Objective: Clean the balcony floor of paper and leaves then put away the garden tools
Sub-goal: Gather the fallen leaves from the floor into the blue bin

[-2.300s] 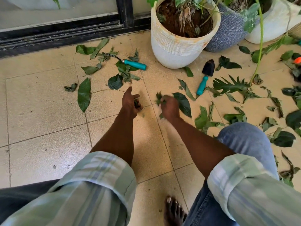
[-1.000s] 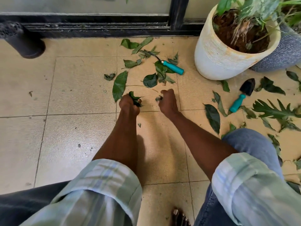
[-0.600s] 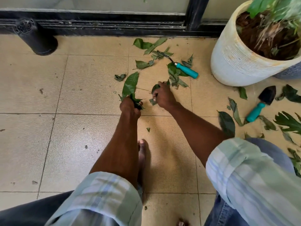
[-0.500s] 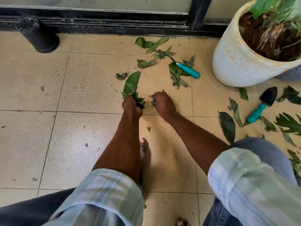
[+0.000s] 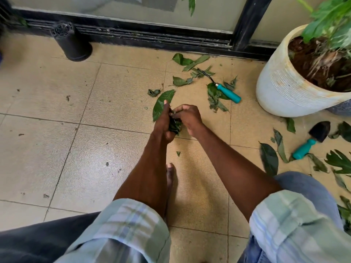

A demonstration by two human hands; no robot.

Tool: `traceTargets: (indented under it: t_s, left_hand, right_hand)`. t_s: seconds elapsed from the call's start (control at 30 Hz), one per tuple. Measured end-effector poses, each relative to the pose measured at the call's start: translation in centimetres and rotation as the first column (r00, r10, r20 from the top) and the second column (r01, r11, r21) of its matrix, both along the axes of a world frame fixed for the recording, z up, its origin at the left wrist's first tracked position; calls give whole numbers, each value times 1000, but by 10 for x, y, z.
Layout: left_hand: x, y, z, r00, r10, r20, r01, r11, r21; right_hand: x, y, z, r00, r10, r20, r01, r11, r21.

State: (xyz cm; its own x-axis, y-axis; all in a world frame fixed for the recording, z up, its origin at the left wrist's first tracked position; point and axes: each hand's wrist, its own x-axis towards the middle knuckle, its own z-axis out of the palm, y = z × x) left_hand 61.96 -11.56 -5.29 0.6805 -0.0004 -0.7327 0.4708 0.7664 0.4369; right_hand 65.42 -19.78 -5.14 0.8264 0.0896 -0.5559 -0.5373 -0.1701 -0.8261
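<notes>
My left hand [image 5: 163, 123] grips a bunch of dark green leaves [image 5: 174, 126] just above the tiled floor. My right hand [image 5: 189, 118] meets it from the right, its fingertips pinching into the same bunch. A large leaf [image 5: 161, 104] lies on the tile just beyond my left hand. More leaves [image 5: 190, 60] are scattered toward the door track. A teal-handled hand rake [image 5: 226, 93] lies among them. A teal-handled black trowel [image 5: 311, 139] lies at the right.
A white plant pot [image 5: 284, 88] stands at the upper right. A black overturned pot [image 5: 71, 42] sits by the door track [image 5: 152, 37]. Further leaves [image 5: 268, 158] litter the right side. My bare foot [image 5: 170, 175] rests under my arms.
The view shifted left, away from the pots. My right hand picked up leaf pieces and brought them to the bunch in my left hand; both hands now meet on it.
</notes>
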Motion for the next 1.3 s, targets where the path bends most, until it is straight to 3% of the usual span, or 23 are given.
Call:
traceTargets:
  t_s: [0.07, 0.13, 0.23, 0.27, 0.33, 0.43, 0.53, 0.6, 0.7, 0.73, 0.83, 0.9, 0.97, 1.1, 1.17, 1.23, 1.3]
  left_hand:
    - [1, 9, 4, 994, 91, -52, -90, 996, 25]
    - [1, 24, -1, 976, 169, -136, -141, 971, 194]
    - [0, 49, -10, 912, 348, -218, -276, 912, 305]
    - [1, 55, -11, 889, 415, -192, -358, 893, 274]
    - [3, 66, -13, 847, 518, -120, -487, 846, 217]
    - [8, 78, -19, 821, 564, -87, -536, 814, 224]
    - [11, 88, -23, 822, 557, -117, -517, 816, 257]
    - [14, 95, -23, 814, 567, -125, -525, 811, 258]
    - [17, 102, -22, 828, 542, -140, -501, 829, 247]
    - [19, 104, -22, 836, 529, -143, -488, 838, 246]
    - [23, 110, -21, 850, 506, -148, -464, 851, 244]
    - [25, 112, -20, 859, 491, -142, -450, 859, 246]
    - [26, 113, -20, 860, 492, -135, -455, 860, 233]
    - [27, 116, -27, 864, 484, -140, -452, 868, 206]
    - [27, 116, -29, 870, 473, -137, -448, 876, 182]
    - [28, 116, -32, 870, 475, -131, -451, 875, 176]
    - [30, 115, -36, 877, 465, -118, -444, 880, 169]
  right_hand:
    - [-8, 21, -5, 998, 30, 49, -25, 996, -91]
    - [-9, 33, -5, 988, 147, 51, -135, 974, -180]
    - [3, 35, 3, 945, 326, -30, -326, 945, 4]
    - [11, 34, 5, 957, 291, -9, -290, 956, 40]
    - [30, 36, 0, 971, 216, 103, -198, 967, -161]
    - [50, 46, -24, 860, 472, 192, -281, 754, -594]
    - [54, 54, -53, 652, 756, 61, -428, 433, -793]
    - [44, 57, -66, 583, 807, 90, -372, 364, -854]
    - [25, 55, -69, 455, 857, 243, -246, 383, -890]
    - [26, 55, -68, 468, 841, 270, -236, 414, -879]
    - [49, 67, -52, 684, 649, 334, -212, 614, -760]
    - [72, 83, -36, 752, 565, 339, -227, 706, -671]
    - [91, 102, -27, 771, 589, 243, -315, 684, -658]
    - [97, 117, -37, 730, 680, 63, -408, 508, -758]
    - [82, 109, -46, 674, 727, 131, -327, 453, -829]
    - [61, 97, -49, 557, 798, 230, -246, 423, -872]
    - [53, 81, -50, 539, 791, 291, -177, 444, -878]
